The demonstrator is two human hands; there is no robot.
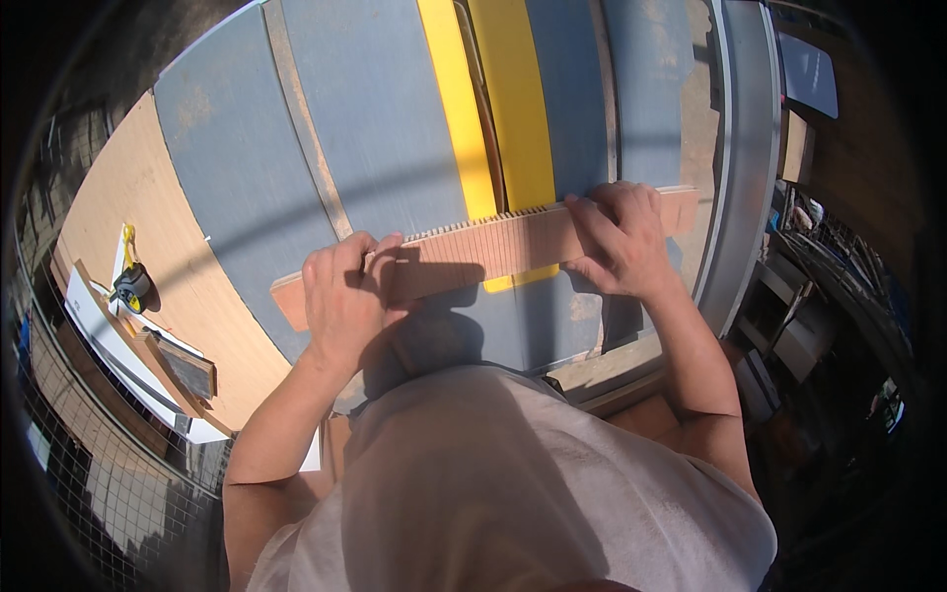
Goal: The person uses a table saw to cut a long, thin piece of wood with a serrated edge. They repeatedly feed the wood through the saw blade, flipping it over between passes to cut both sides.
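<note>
A long wooden board point(513, 244) with a row of close, parallel saw cuts along its middle lies across my view. My left hand point(347, 294) grips it near its left end, fingers over the top edge. My right hand point(621, 237) is closed round it toward the right end. The cuts show as small teeth along the far edge. Beneath the board is a grey saw table point(370, 109) with a yellow insert point(508, 89) split by a dark slot. Whether the board touches the table, I cannot tell. My left hand's shadow falls on the board.
A light wooden side panel point(128, 197) adjoins the table at left, holding a yellow and black tape measure point(131, 286) and a small wooden block point(187, 365). A metal rail point(745, 148) runs along the right side. Offcuts point(799, 335) are piled beyond it; wire mesh point(109, 493) stands lower left.
</note>
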